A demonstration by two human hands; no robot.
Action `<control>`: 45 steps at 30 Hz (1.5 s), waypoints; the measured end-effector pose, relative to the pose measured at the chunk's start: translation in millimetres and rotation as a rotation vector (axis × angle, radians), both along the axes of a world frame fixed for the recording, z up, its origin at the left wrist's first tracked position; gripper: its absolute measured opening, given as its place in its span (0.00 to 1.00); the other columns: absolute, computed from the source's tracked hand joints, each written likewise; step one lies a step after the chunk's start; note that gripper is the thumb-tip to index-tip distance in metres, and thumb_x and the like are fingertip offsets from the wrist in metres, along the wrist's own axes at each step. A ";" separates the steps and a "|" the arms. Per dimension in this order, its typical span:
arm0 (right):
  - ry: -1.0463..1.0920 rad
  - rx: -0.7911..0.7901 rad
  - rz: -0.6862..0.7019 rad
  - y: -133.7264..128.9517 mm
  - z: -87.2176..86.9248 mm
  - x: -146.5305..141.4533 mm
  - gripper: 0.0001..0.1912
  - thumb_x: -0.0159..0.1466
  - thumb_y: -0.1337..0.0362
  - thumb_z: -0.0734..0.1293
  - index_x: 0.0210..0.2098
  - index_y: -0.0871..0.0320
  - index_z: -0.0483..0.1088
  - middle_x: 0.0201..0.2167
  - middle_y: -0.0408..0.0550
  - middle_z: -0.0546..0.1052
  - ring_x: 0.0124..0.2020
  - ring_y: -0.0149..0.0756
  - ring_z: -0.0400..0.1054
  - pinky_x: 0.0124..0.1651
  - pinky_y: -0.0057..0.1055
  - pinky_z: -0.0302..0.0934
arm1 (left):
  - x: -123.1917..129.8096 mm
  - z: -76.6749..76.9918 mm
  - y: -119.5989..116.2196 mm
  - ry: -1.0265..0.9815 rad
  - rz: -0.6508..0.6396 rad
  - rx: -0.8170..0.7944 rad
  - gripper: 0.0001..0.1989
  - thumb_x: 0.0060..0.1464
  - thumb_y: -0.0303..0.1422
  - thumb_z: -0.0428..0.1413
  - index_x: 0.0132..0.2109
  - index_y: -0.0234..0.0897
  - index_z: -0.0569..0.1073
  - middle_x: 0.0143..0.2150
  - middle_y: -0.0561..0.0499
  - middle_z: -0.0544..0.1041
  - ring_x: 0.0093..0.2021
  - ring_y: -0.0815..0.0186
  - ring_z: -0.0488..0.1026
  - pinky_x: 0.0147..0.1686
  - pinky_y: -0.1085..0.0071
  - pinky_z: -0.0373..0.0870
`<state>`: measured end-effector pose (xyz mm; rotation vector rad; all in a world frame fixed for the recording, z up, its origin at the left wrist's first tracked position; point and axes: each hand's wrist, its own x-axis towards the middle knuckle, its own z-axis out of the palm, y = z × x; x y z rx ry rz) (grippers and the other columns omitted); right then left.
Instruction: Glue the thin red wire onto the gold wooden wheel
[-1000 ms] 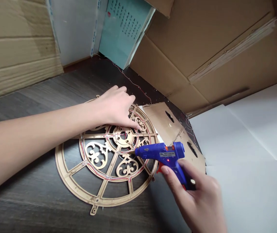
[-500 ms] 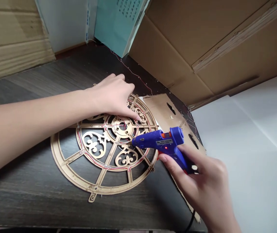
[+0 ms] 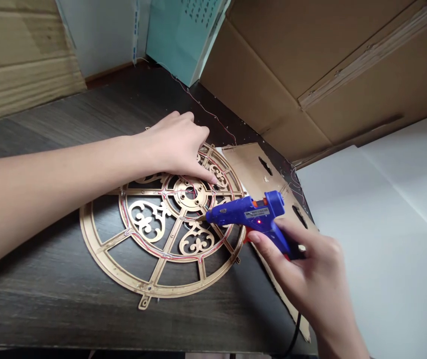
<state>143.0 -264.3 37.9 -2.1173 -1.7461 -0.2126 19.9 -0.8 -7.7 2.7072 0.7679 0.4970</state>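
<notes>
A gold-coloured round frame (image 3: pixel 144 284) with spokes, scroll ornaments and a central hub lies flat on the dark table. Thin red and pale wires (image 3: pixel 153 252) run along its rings. My left hand (image 3: pixel 178 144) bears on the frame's far side, its fingers curled and partly hidden, the thumb reaching to the ornament right of the hub. In my right hand (image 3: pixel 307 269) is a blue hot glue gun (image 3: pixel 249 214) with a lit red light and an orange trigger. Its nozzle points left, at the inner ring just below the hub; whether it touches, I cannot tell.
A cardboard piece (image 3: pixel 251 157) with holes lies right of the frame, white sheets (image 3: pixel 385 259) beyond it. Large cardboard (image 3: pixel 273 75) and a teal panel (image 3: pixel 178 37) stand behind. A thin wire (image 3: pixel 213 117) trails across the table; the black cord (image 3: pixel 296 331) hangs at the front.
My right hand and the glue gun have risen slightly, the nozzle staying by the inner ring. My left hand keeps its place on the frame. The whole view has shifted a little.
</notes>
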 end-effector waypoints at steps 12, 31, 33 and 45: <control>0.017 0.009 0.005 0.3 -3.6 2.0 0.15 0.63 0.53 0.72 0.29 0.59 0.75 0.17 0.37 0.62 0.18 0.23 0.52 0.22 0.21 0.50 | -1.8 -0.1 -0.2 0.013 -0.018 0.024 0.43 0.36 0.69 0.58 0.44 0.34 0.76 0.39 0.40 0.75 0.52 0.46 0.66 0.53 0.54 0.58; -0.115 0.076 0.037 -3.8 -4.4 0.8 0.15 0.63 0.53 0.73 0.32 0.59 0.74 0.20 0.39 0.66 0.20 0.24 0.55 0.25 0.23 0.52 | 1.7 -5.0 5.6 0.028 0.010 0.040 0.46 0.31 0.72 0.56 0.42 0.34 0.75 0.38 0.41 0.74 0.49 0.49 0.66 0.49 0.57 0.58; -0.123 0.077 0.036 -4.1 -4.5 0.7 0.14 0.63 0.54 0.73 0.32 0.59 0.75 0.20 0.39 0.67 0.19 0.24 0.55 0.25 0.23 0.52 | 1.4 -4.9 5.5 0.034 0.016 0.058 0.46 0.31 0.72 0.55 0.41 0.35 0.75 0.37 0.42 0.73 0.48 0.50 0.66 0.49 0.58 0.59; -0.239 0.084 0.009 -5.1 -8.8 -2.3 0.20 0.60 0.47 0.73 0.30 0.59 0.72 0.18 0.39 0.67 0.18 0.25 0.56 0.23 0.24 0.51 | -2.0 -0.4 1.2 0.030 0.003 0.061 0.42 0.34 0.71 0.55 0.40 0.37 0.74 0.36 0.42 0.75 0.47 0.50 0.67 0.47 0.58 0.60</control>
